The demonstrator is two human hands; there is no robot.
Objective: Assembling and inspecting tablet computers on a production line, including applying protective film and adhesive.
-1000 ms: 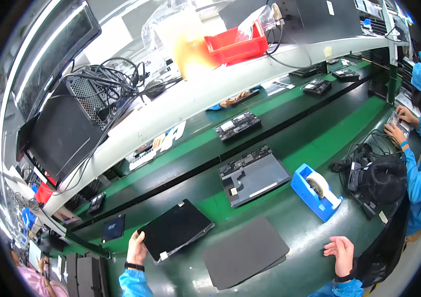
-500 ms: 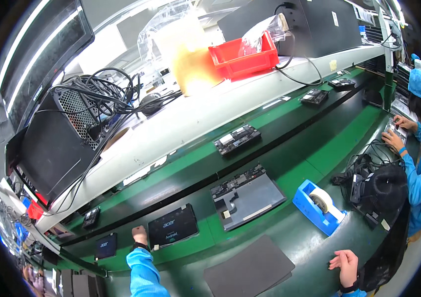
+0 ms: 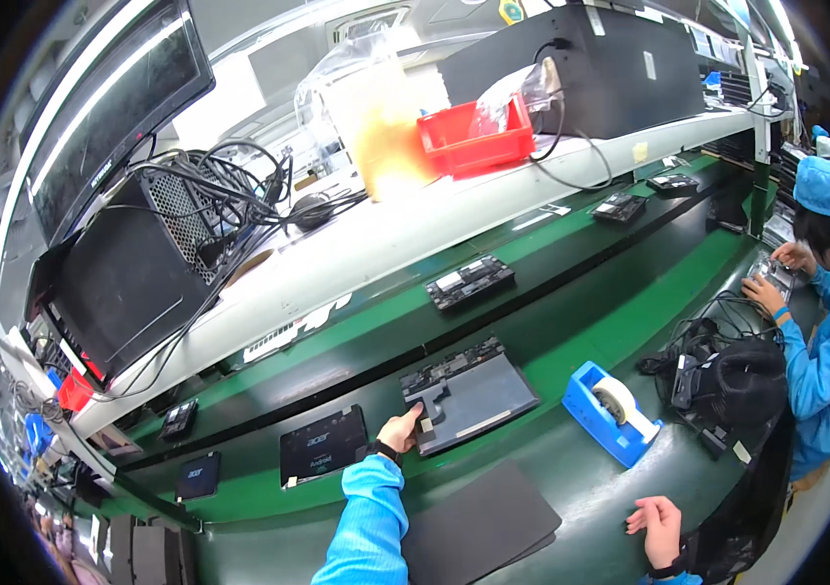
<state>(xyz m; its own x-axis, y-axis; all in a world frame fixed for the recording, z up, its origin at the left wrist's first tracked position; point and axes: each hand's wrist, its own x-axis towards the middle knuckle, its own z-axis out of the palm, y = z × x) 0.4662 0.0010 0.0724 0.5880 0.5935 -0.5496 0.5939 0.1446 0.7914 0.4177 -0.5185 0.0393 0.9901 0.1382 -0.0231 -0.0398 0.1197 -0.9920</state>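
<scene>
Left hand (image 3: pixel 399 431): gripping the grey laptop base (image 3: pixel 481 398) by its left edge.
Right hand (image 3: pixel 660 531): loosely open, fingers half curled, near the tabletop (image 3: pixel 585 483)'s right edge.

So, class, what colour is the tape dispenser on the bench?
The tape dispenser is blue, holding a whitish tape roll; it shows best in the head view.

Up on your shelf (image 3: pixel 376 258) you've got a red bin (image 3: pixel 483 154) by a black case (image 3: pixel 619 88), plus a messy pile of black cables (image 3: pixel 257 190) near a monitor (image 3: pixel 117 117). Co-worker (image 3: pixel 819 375) in a blue cap (image 3: pixel 826 185) off to your right.
</scene>
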